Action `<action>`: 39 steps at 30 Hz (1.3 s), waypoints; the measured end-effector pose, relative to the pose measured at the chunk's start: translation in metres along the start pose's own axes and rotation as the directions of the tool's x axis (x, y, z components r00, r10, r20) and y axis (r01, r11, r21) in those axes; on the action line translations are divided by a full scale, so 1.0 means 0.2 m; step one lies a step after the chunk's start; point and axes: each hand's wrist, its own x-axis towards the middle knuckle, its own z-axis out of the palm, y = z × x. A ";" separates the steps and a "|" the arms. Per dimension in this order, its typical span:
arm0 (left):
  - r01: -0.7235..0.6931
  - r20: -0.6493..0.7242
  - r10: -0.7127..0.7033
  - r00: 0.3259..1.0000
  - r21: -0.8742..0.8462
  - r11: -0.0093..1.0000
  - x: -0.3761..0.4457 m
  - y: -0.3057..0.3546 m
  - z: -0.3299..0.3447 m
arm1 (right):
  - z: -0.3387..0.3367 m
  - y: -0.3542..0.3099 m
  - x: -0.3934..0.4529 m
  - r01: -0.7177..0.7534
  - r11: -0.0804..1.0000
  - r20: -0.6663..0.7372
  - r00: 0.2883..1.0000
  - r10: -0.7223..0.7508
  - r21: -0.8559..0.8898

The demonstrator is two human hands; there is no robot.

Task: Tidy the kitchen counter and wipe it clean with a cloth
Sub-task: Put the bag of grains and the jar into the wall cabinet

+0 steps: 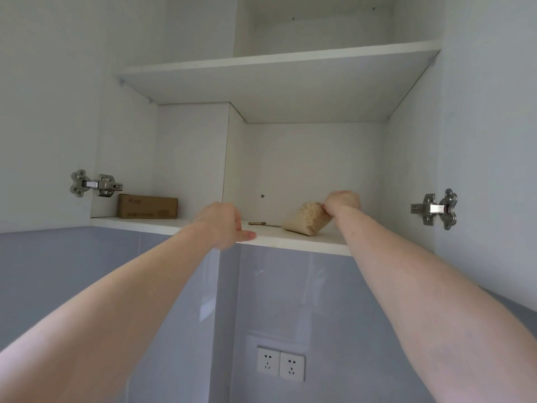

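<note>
Cabinet shelf: tan grainy bag, tilted

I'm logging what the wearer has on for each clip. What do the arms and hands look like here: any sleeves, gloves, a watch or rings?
Both forearms are bare as far as the frame shows, with no sleeve in view. The left hand and the right hand wear no gloves. No watch, bracelet or band shows on either wrist. No ring is visible, though most fingers are hidden from this angle.
</note>
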 end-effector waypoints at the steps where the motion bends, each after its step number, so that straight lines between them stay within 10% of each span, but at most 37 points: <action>1: 0.003 0.005 -0.003 1.000 0.004 1.000 0.00 0.00 0.00 | -0.03 0.01 -0.01 0.010 0.997 0.000 1.000 -0.010 -0.078; 12: 0.026 -0.019 -0.027 0.999 -0.027 0.999 -0.03 0.01 0.00 | -0.16 0.07 -0.14 0.204 0.907 0.053 0.979 -0.198 -0.370; 18: -0.036 -0.202 0.019 0.979 -0.080 0.996 -0.19 0.05 0.10 | -0.26 0.08 -0.48 0.662 0.716 0.047 0.741 -0.670 -0.221; 24: -0.314 -0.440 0.205 0.874 -0.191 0.930 -0.59 0.18 0.32 | -0.43 0.39 -0.87 0.776 0.631 0.108 0.628 -0.770 -0.011; 32: -0.183 0.102 0.226 0.969 -0.317 0.931 -1.35 0.11 1.03 | -0.74 1.50 -1.38 0.529 0.792 0.567 0.769 -0.295 -0.304; 39: 0.037 0.493 0.110 0.863 -0.280 0.959 -1.73 0.06 1.57 | -0.91 2.09 -1.65 0.345 0.710 0.696 0.662 0.279 -0.614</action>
